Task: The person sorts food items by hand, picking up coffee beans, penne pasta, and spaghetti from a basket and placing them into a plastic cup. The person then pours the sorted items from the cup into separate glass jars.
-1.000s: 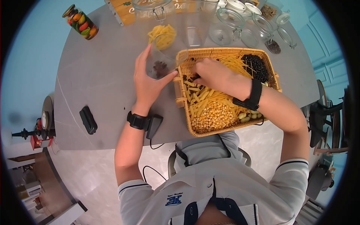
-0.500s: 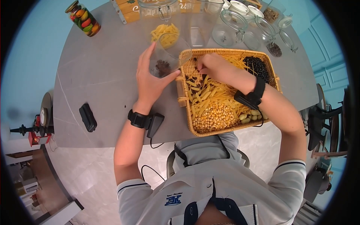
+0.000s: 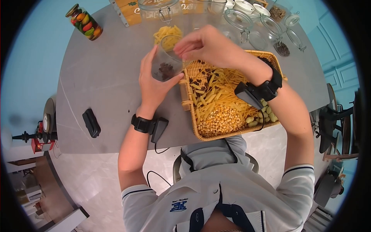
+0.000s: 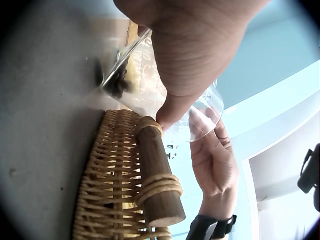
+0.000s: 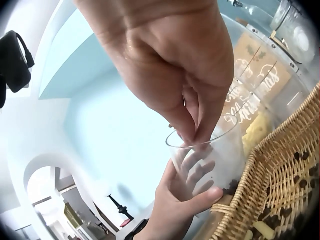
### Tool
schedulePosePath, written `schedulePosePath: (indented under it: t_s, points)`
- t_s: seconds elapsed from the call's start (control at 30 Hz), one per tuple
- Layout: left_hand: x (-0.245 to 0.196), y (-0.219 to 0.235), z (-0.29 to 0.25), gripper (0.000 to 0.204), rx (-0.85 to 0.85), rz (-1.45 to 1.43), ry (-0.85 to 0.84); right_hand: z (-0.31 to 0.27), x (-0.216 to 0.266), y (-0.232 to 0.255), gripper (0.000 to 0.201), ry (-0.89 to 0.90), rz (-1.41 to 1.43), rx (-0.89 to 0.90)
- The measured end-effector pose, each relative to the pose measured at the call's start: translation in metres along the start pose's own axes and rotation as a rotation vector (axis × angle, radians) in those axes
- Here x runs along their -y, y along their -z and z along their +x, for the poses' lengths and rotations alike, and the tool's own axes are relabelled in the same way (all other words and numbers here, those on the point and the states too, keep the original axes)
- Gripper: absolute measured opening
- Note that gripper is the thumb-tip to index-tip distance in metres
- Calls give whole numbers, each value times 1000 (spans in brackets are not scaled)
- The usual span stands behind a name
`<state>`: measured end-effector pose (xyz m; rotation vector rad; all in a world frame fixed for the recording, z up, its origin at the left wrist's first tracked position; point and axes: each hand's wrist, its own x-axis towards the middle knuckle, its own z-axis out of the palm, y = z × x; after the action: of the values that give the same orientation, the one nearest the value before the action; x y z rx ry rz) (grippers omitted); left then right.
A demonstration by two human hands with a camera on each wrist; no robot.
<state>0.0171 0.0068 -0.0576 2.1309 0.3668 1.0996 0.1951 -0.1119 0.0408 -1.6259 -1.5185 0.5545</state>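
My left hand (image 3: 152,87) holds a clear tapered cup (image 3: 161,58) beside the basket, thumb and fingers spread round its sides. Small dark brown beans (image 3: 167,71) lie at the cup's bottom. My right hand (image 3: 214,46) is raised over the basket's far left corner, its fingers reaching the cup's mouth. In the right wrist view its fingertips (image 5: 192,137) are bunched together right at the rim, with a small dark bean (image 5: 170,126) showing beside them. The wicker basket (image 3: 220,137) holds scattered dark beans (image 3: 199,83), penne, spaghetti, corn kernels (image 3: 220,120) and pale broad beans (image 3: 253,121).
A clip-top jar with penne (image 3: 166,33) stands behind the cup. Several open glass jars (image 3: 237,21) stand at the back right. A jar of colourful fruit (image 3: 85,24) is at the far left, a black case (image 3: 91,123) nearer. The basket's wooden handle (image 4: 157,170) is close to my left thumb.
My right hand has lifted from the dark beans in the basket's far left corner and moved left to the cup's mouth. My left hand and the cup have stayed in place.
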Motion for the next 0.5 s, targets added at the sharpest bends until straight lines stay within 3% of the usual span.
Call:
schedulePosePath:
  t_s: [0.03,0.13,0.23,0.33,0.5]
  points:
    - [1,0,-1,93,-5,-7,1,-3,-3,3,18,28,23,-33]
    - [1,1,-1,93,1,7,0,-12,-12,16,17,-273,-30,-140]
    - [1,2,-1,93,10,18,10,-28,-40,16,16,-190,-218,59]
    - [2,1,-1,93,11,7,6,-42,-23,-5,17,-245,-427,353]
    - [3,1,-1,94,12,30,1,-57,-51,-30,15,-79,-505,280]
